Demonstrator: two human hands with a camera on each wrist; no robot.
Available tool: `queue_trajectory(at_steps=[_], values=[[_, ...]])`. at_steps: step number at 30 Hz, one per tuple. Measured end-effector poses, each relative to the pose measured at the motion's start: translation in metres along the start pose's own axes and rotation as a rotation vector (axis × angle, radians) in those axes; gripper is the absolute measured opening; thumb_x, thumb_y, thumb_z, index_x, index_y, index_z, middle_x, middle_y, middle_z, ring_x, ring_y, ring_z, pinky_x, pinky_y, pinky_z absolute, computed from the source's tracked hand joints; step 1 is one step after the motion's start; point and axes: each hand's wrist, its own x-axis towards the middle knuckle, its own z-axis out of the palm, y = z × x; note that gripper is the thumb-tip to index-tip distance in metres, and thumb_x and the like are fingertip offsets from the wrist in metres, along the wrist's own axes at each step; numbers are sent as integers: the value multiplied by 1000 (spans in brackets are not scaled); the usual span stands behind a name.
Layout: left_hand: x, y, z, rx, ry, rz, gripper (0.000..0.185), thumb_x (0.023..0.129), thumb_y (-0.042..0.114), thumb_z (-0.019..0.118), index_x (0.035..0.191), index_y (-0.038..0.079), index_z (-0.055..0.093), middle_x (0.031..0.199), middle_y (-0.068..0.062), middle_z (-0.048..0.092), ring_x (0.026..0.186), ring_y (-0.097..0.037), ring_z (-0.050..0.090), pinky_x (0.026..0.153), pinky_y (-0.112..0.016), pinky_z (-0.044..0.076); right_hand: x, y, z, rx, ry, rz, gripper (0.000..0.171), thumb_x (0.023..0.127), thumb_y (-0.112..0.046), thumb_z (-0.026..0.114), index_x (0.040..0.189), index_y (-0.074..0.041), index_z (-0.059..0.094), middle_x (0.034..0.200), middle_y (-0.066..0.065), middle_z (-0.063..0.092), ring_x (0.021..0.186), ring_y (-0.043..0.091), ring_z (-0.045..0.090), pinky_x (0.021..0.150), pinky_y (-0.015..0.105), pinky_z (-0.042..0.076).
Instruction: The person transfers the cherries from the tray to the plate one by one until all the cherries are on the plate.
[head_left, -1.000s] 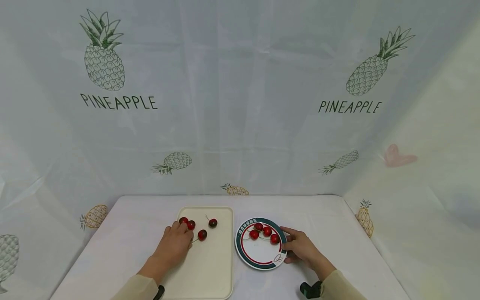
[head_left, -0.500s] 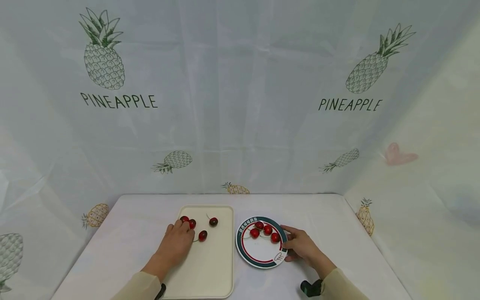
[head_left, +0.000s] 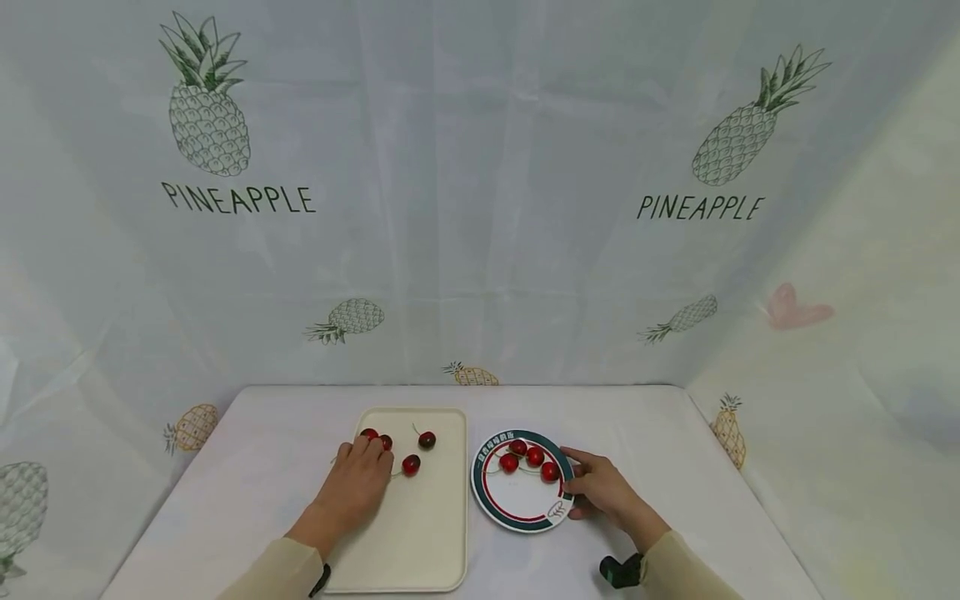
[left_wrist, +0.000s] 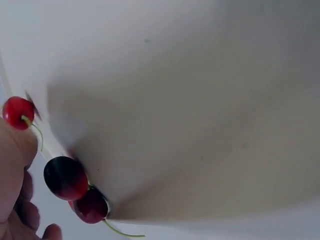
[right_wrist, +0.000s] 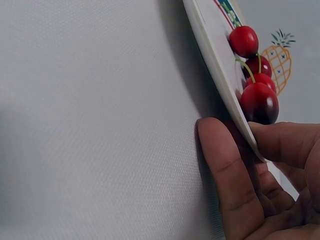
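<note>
My left hand (head_left: 357, 481) reaches over the far left part of a cream tray (head_left: 420, 533). In the left wrist view its fingers are loosely bent, with nothing visible between thumb and fingers. Cherries lie close to it: a dark cherry (left_wrist: 66, 178), a second dark cherry (left_wrist: 91, 205) and a red cherry (left_wrist: 18, 113) beside the thumb. What lies under the palm is hidden. My right hand (head_left: 603, 486) pinches the right rim of a round plate (head_left: 517, 527), thumb above and fingers below. Several red cherries (right_wrist: 259, 103) with stems sit on that plate.
A cherry with its stem up (head_left: 427, 440) lies at the tray's far right. Another cherry (head_left: 410, 465) is nearer the middle. Tray and plate stand side by side on a white-covered table (head_left: 600, 408), before a pineapple-print cloth (head_left: 480, 167).
The cherry beside my left hand has shifted slightly to the right and away from me. My left hand has moved a little right. The right hand keeps its hold on the plate.
</note>
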Motion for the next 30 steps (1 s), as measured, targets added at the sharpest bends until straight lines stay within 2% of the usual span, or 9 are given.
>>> queue_trajectory(at_steps=[4, 7, 13, 18, 25, 30], values=[[4, 0, -2, 13, 54, 11, 12, 103, 10, 60, 93, 8, 53, 90, -5, 42, 86, -26, 34, 78, -44, 33, 2, 0, -3, 2, -1, 2, 71, 90, 0, 75, 156, -11, 50, 124, 22, 62, 77, 25, 71, 63, 41, 63], [6, 0, -4, 22, 70, 2, 10, 103, 11, 60, 95, 7, 54, 91, -6, 42, 87, -26, 35, 79, -44, 34, 3, 0, -3, 0, -1, -2, 71, 91, -1, 76, 156, -12, 51, 124, 22, 61, 76, 25, 71, 63, 40, 63], [6, 5, -8, -18, 63, -18, 10, 103, 10, 59, 95, 8, 54, 93, -5, 44, 88, -26, 36, 79, -43, 34, 3, 1, -2, -5, -3, 5, 71, 90, 0, 75, 156, -12, 51, 125, 22, 61, 75, 25, 71, 63, 41, 63], [10, 14, -13, -42, 95, -27, 9, 103, 9, 60, 95, 8, 54, 93, -5, 45, 89, -26, 38, 78, -41, 32, 3, 2, -2, -5, 9, 13, 70, 91, 0, 75, 156, -13, 52, 126, 22, 61, 73, 25, 71, 63, 40, 62], [15, 28, -23, -69, 108, -15, 17, 102, 6, 61, 89, 10, 50, 86, -2, 37, 83, -23, 34, 79, -41, 31, 1, 0, -2, -5, 8, 15, 70, 91, -3, 77, 156, -15, 52, 125, 22, 60, 72, 26, 70, 63, 39, 62], [19, 35, -29, -85, 105, 2, 12, 101, 6, 62, 93, 10, 54, 86, -1, 38, 83, -23, 35, 79, -41, 32, 0, -2, -2, 1, 3, 15, 70, 91, -2, 77, 156, -14, 51, 124, 22, 60, 73, 26, 70, 63, 39, 62]])
